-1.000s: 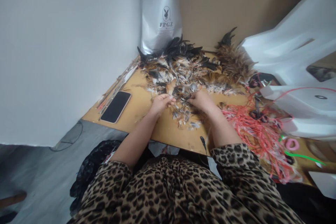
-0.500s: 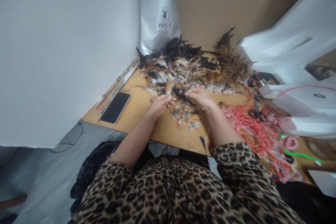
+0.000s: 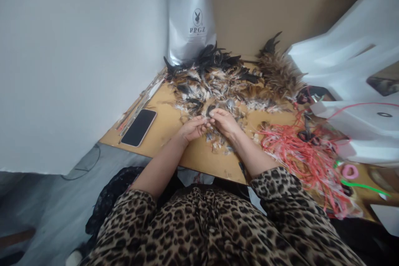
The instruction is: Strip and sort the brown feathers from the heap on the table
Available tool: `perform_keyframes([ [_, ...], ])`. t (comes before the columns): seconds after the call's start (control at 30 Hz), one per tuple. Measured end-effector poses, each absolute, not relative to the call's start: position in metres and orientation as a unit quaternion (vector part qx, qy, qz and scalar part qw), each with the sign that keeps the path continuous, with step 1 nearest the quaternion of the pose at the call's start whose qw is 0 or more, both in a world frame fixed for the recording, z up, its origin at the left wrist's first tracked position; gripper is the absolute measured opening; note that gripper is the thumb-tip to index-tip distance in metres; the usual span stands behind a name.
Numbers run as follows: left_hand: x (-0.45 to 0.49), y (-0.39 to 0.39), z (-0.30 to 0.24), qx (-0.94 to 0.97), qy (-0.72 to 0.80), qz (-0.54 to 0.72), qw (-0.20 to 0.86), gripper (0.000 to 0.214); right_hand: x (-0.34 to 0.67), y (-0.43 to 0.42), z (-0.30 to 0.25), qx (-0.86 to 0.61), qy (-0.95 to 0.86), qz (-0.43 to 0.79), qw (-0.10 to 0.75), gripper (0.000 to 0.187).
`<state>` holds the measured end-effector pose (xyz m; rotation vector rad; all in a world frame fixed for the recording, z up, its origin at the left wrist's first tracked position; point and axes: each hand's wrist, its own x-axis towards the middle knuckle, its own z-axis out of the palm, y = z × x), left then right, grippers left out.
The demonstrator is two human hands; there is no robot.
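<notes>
Brown, black and white feathers [image 3: 215, 77] lie heaped on the wooden table [image 3: 166, 126]. At the near edge of the heap, my left hand [image 3: 195, 127] is closed in a pinch on a feather, its quill end between thumb and forefinger. My right hand [image 3: 225, 122] meets it from the right, pinching a small dark feather [image 3: 210, 111] whose tip shows above the fingers. The fingertips of both hands are together or nearly so. Loose fluffy feather bits [image 3: 215, 139] lie below my hands.
A black-screened phone [image 3: 139, 127] lies at left. Behind the heap stands a silver bag [image 3: 191, 20]. To the right are a tangle of red ribbon strands [image 3: 299, 149], black scissors [image 3: 305, 135], a pink ring [image 3: 350, 171] and a white sewing machine [image 3: 358, 120]. A brown feather bundle [image 3: 280, 70] lies at back right.
My right hand has moved left from the feather heap to meet my left hand, bringing a dark feather with it. My left hand has shifted only slightly.
</notes>
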<state>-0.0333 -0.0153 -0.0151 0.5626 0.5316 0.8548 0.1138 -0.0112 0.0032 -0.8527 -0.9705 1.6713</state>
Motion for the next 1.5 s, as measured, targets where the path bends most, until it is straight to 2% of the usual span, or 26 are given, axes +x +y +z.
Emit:
perform_keyframes([
  [0.27, -0.033, -0.014, -0.014, 0.255, 0.243, 0.439, 0.827, 0.003, 0.118, -0.010, 0.002, -0.371, -0.435, 0.665, 0.480, 0.024],
  [0.6, -0.028, -0.011, -0.016, 0.389, 0.344, 0.528, 0.672, 0.019, 0.121, -0.014, 0.011, -0.450, -0.448, 0.633, 0.444, 0.033],
  [0.73, -0.024, -0.013, -0.015, 0.443, 0.375, 0.521, 0.626, 0.022, 0.117, -0.013, 0.006, -0.446, -0.417, 0.638, 0.469, 0.029],
  [1.0, -0.026, -0.012, -0.018, 0.372, 0.352, 0.509, 0.691, 0.023, 0.116, -0.011, 0.004, -0.418, -0.420, 0.619, 0.516, 0.030],
  [1.5, -0.026, -0.014, -0.018, 0.388, 0.369, 0.474, 0.699, 0.024, 0.111, -0.018, 0.010, -0.482, -0.478, 0.541, 0.497, 0.035],
])
